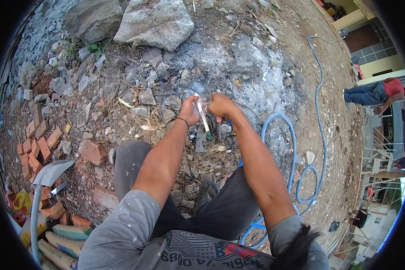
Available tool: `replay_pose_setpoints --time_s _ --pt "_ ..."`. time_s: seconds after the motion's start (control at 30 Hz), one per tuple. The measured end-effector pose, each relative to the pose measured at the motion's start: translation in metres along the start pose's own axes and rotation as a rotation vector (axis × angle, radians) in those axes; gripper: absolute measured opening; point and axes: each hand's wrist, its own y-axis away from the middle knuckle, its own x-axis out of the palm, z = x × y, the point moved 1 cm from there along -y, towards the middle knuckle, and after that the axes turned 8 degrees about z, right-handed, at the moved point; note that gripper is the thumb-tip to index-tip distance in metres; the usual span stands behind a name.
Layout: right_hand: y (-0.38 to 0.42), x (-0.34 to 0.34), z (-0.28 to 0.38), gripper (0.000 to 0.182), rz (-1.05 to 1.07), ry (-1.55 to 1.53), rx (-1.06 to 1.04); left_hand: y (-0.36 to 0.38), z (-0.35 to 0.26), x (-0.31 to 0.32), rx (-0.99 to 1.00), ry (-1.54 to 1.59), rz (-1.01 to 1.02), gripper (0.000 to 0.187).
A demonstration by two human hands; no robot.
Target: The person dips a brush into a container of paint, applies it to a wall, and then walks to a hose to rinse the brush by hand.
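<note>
Slender, pale, green-tipped stick (204, 120) of uncertain material, above grey stony ground (173, 155). Left hand (190, 111) pinches its upper part; right hand (221, 106) curls alongside, its hold indeterminable. Probably light, stiff; best grasped mid-length.

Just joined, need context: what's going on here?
Someone is working with bare hands over stony ground. The left hand holds a thin pale stick with a green end. The right hand is curled close beside it; whether it grips anything is unclear. A blue hose lies looped to the right.
</note>
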Motion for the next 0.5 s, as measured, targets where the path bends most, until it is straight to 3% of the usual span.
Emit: replay_pose_setpoints --time_s 0.03,0.1,0.13,0.17,0.23,0.43,0.5 --pt "0.003 -0.003 0.0 0.024 0.006 -0.024 0.033 -0.004 0.003 -0.005 0.003 0.003 0.003 0.033" --pt "0.003 -0.007 -0.003 0.024 0.012 -0.042 0.065 -0.006 0.009 -0.012 0.078 -0.354 0.021 0.03" --pt "-0.002 -0.008 -0.008 0.023 0.008 -0.057 0.029 0.004 0.011 0.002 0.083 -0.349 -0.104 0.035" --pt "-0.007 -0.008 -0.012 0.023 0.005 -0.072 -0.006 0.013 0.012 0.016 0.087 -0.346 -0.104 0.035" --pt "-0.009 -0.008 -0.015 0.021 0.008 -0.076 -0.003 0.017 0.015 0.016 0.168 -0.614 -0.224 0.042" --pt "-0.008 -0.003 -0.013 0.018 -0.013 -0.049 0.039 0.008 0.016 0.005 0.063 -0.332 -0.315 0.036" --pt "-0.006 -0.002 -0.011 0.017 -0.033 -0.073 0.063 0.0 0.014 -0.002 0.131 -0.284 -0.125 0.034"
